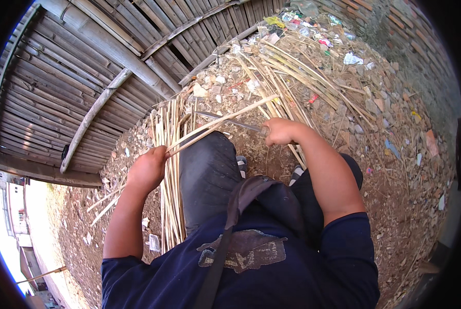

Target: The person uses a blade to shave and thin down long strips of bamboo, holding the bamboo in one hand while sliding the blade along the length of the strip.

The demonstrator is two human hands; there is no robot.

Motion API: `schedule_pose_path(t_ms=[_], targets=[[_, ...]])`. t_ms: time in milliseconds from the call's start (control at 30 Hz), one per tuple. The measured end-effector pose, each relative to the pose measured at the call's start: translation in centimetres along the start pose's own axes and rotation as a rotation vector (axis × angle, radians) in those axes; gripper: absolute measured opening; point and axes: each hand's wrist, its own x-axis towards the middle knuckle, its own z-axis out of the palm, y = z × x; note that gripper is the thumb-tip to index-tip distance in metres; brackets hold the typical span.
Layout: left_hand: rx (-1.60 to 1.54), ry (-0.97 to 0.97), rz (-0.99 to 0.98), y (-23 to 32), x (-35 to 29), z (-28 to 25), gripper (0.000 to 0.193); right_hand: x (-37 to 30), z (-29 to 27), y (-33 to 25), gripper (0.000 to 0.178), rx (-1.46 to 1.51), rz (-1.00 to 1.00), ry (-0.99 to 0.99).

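Note:
My left hand [149, 166] is closed around bamboo strips [240, 110], long, pale and split, which slant across my front from lower left to upper right. They look like two, spreading apart beyond the fist and again behind it. In my right hand [283, 132] is a knife [239, 123] with a long narrow blade, gripped by its handle. The blade points left and meets or crosses the strips above my bent left knee; whether it cuts into them I cannot tell. Beside that knee lies a bundle of similar split strips [169, 201].
More bamboo lengths [305, 77] lie ahead on rubble and litter. A bamboo-slat wall [50, 92] rises at the left, a brick wall [411, 36] at the far right. A dark strap [217, 268] hangs across my chest. Stony soil [390, 221] spreads to the right.

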Motion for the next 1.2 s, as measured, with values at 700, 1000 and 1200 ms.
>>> schedule_pose_path(t_ms=[700, 1000, 1200], targets=[[-1.170, 0.910, -0.133, 3.4, -0.5, 8.0, 0.076, 0.9, 0.5, 0.9, 0.031, 0.266, 0.149, -0.170], [-1.452, 0.576, 0.225, 6.8, 16.0, -1.1, 0.053, 4.2, 1.2, 3.2, 0.015, 0.566, 0.281, -0.232], [-0.761, 1.354, -0.174, 6.2, 20.2, -1.0, 0.075, 7.3, 1.3, 3.5, 0.030, 0.530, 0.264, -0.101]])
